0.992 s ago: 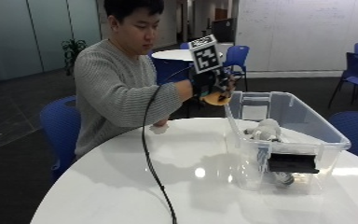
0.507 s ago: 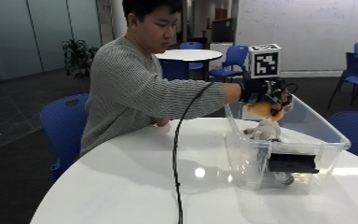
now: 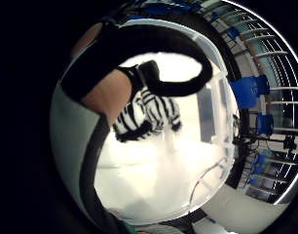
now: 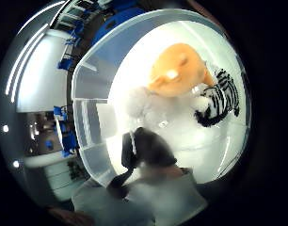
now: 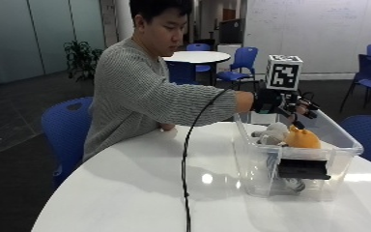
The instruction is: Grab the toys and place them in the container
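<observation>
Seated at round white table (image 5: 140, 193), on blue chair (image 5: 66, 125): person in grey knit sweater (image 5: 140, 96), right arm stretched out level.

Gloved right hand (image 5: 282, 104): poised above the open top of the container, over its far end. Fingers appear spread and empty, with nothing pinched between them; released, as far as the outside view shows.

Clear plastic container (image 5: 256, 159): standing on the table near its right edge, lid off, dark latch (image 5: 303, 169) on the near end wall.

Orange plush toy (image 5: 301, 137): inside the container, resting on top of the other toys, its upper part rising to about rim level. Below the hand and apart from it. In the thumb-side palm view, lying against the zebra toy and the white one.

Pale grey-white plush toy (image 5: 272, 133): inside the container, just beside the orange one, touching it.

Black-and-white striped zebra plush toy (image 4: 224, 96): lower in the container, on its floor, next to the orange toy; also seen in the little-finger-side palm view.

Dark plush toy (image 4: 146, 150): on the container floor, near one end wall; kind not discernible.

Behind: blue chairs and another white table (image 5: 198, 57), well apart from the work area.
</observation>
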Motion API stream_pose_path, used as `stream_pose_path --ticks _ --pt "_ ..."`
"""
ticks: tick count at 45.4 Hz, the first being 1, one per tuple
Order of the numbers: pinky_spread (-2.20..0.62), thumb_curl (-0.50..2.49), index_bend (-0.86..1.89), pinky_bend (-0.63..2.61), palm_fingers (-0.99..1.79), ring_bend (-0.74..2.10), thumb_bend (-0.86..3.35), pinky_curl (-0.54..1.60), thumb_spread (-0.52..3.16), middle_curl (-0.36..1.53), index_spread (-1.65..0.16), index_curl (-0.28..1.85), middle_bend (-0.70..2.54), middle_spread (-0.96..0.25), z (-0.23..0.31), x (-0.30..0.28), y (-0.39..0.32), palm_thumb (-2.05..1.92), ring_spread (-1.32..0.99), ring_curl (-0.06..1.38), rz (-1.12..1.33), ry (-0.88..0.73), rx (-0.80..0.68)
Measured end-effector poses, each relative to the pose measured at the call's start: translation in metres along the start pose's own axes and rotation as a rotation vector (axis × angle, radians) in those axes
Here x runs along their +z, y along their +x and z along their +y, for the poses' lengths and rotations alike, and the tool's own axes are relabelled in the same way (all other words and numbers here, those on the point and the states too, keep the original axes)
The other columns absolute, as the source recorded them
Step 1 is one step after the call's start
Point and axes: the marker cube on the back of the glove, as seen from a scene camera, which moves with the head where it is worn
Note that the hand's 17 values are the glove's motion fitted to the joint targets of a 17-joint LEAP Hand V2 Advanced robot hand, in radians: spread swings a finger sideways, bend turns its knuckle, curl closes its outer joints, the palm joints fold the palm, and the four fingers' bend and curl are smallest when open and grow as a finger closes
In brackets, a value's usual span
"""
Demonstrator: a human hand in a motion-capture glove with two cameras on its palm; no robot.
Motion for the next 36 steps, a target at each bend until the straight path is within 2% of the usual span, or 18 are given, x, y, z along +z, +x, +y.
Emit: stream_pose_path --ticks 8,13,18,24,30,36 --pt "0.01 0.48 0.12 1.38 -0.12 0.44 -0.03 0.41 1.19 0.41 -0.36 0.37 0.14 -0.14 0.014 -0.006 -0.003 -0.02 -0.13 0.5 -0.021 0.007 -0.001" --pt "0.02 0.44 0.13 1.35 -0.11 0.43 -0.03 0.39 1.21 0.39 -0.36 0.36 0.14 -0.14 0.048 -0.016 -0.002 -0.01 -0.12 0.49 -0.076 0.016 -0.062" --pt "0.03 0.41 0.16 1.31 -0.1 0.42 -0.04 0.38 1.22 0.37 -0.36 0.35 0.15 -0.13 0.112 -0.022 0.0 -0.04 -0.11 0.48 -0.177 0.055 -0.138" --pt "0.05 0.37 0.18 1.25 -0.07 0.4 -0.05 0.35 1.23 0.36 -0.37 0.36 0.16 -0.13 0.222 -0.021 0.025 -0.06 -0.1 0.47 -0.222 0.114 -0.359" --pt "0.05 0.33 0.2 1.18 -0.03 0.39 -0.05 0.33 1.24 0.35 -0.38 0.37 0.18 -0.13 0.307 0.011 -0.007 -0.06 -0.1 0.46 -0.18 0.171 -0.299" --pt "0.06 0.3 0.2 1.12 -0.01 0.38 -0.05 0.31 1.26 0.35 -0.38 0.38 0.18 -0.14 0.354 0.031 -0.008 -0.06 -0.1 0.45 -0.127 0.211 -0.245"
